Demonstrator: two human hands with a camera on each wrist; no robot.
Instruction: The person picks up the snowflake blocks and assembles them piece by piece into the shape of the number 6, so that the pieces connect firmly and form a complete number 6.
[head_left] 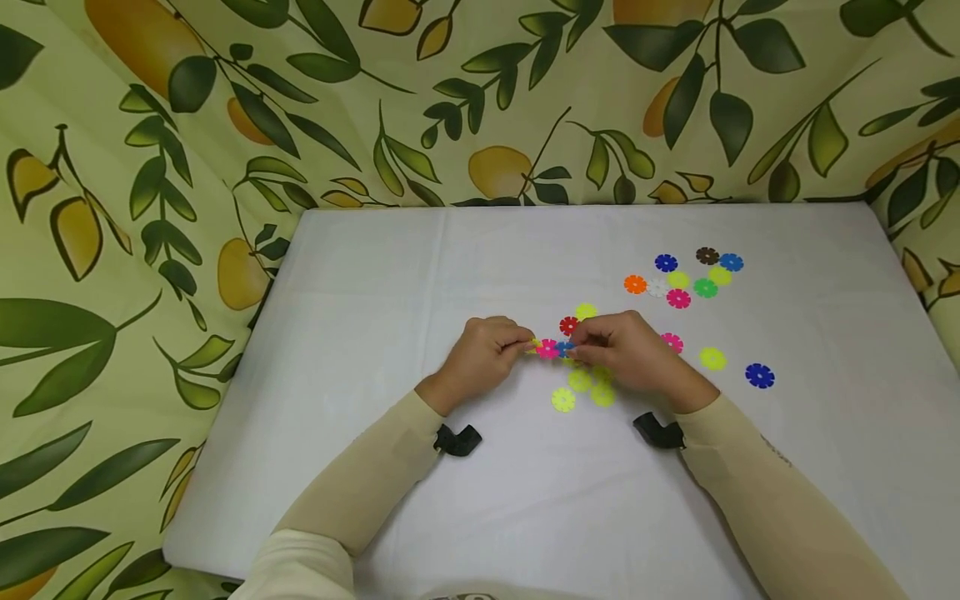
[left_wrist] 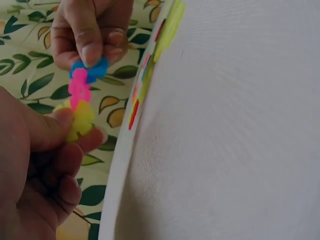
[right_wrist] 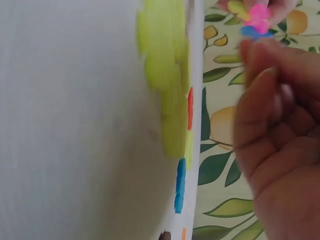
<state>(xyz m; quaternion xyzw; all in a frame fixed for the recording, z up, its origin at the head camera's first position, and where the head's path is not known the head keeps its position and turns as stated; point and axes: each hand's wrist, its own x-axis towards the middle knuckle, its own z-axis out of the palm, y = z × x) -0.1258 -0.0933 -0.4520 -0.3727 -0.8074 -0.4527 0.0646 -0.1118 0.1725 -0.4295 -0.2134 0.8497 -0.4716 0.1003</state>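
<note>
Three notched plastic discs are linked in a short chain between my hands. My left hand pinches the yellow disc at one end between thumb and forefinger. In the middle is the pink disc, slotted against its neighbours. At the other end, the thumb and fingers of my right hand pinch the blue disc. The right wrist view shows the same chain from the other side, with the pink disc beyond my fingertips. A red disc lies just behind the chain.
Yellow discs lie in front of and under my right hand. Farther back right is a loose group with orange, brown and green discs. A dark blue disc sits at right on the white-covered table.
</note>
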